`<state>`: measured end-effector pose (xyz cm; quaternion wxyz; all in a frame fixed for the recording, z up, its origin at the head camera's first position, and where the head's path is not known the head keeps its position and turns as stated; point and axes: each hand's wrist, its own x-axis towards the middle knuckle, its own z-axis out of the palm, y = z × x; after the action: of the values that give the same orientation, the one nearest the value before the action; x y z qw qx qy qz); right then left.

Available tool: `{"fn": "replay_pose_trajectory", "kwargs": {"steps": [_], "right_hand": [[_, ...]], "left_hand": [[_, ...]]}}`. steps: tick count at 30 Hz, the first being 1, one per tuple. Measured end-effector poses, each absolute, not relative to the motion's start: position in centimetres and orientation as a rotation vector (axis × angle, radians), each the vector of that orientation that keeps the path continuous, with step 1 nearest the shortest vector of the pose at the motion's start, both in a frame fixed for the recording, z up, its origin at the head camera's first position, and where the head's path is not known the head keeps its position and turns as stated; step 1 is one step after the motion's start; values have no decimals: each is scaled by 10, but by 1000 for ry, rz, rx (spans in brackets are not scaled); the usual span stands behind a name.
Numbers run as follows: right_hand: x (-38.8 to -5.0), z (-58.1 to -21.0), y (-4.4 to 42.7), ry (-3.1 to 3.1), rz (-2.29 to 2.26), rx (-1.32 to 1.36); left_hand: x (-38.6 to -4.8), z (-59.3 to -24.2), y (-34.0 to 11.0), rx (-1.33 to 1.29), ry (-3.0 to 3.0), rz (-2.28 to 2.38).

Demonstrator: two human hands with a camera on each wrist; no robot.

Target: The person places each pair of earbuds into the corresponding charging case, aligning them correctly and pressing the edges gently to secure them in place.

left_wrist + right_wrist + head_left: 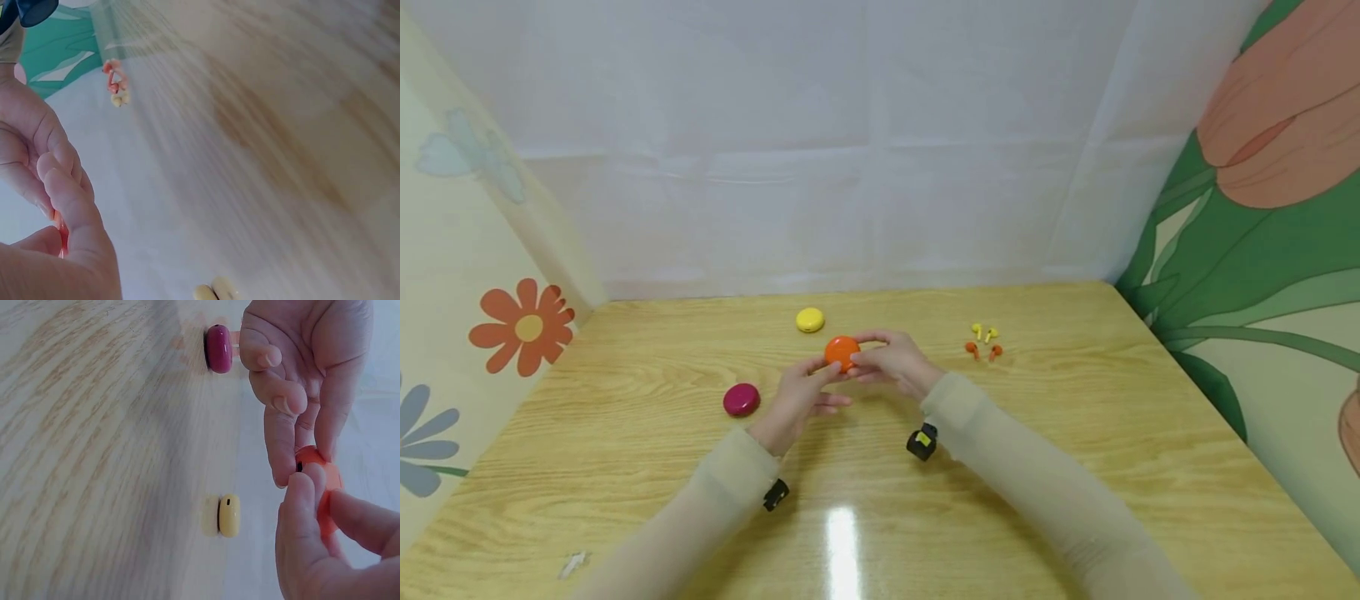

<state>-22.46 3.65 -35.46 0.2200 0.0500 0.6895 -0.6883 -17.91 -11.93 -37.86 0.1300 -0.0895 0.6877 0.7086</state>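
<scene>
An orange round earbud case [842,353] is held above the table between both hands. My left hand [797,402] pinches its left side between thumb and fingers, with the lower fingers stretched out below. From the other side, my right hand [895,364] grips the case with thumb and fingertips. In the right wrist view the case [328,472] is partly covered by fingers, and a small dark slot shows on its edge. Its lid looks closed. Nearest the left hand lies a magenta case [742,400]; a yellow case [810,320] lies behind the hands.
On the right of the wooden table [1075,375] lie two yellow earbuds [992,333] and two orange earbuds [972,348]. A small whitish scrap [573,564] is at the front left. A white curtain [850,167] hangs behind, with flower-patterned panels at both sides.
</scene>
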Motion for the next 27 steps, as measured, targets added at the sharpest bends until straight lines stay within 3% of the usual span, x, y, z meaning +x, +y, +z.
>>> {"fn": "replay_pose_trajectory", "kwargs": {"steps": [27], "right_hand": [[-211,-352,59,1759,-2007,-32]], "left_hand": [[-171,-370,-105,-168,2103,2063]]}}
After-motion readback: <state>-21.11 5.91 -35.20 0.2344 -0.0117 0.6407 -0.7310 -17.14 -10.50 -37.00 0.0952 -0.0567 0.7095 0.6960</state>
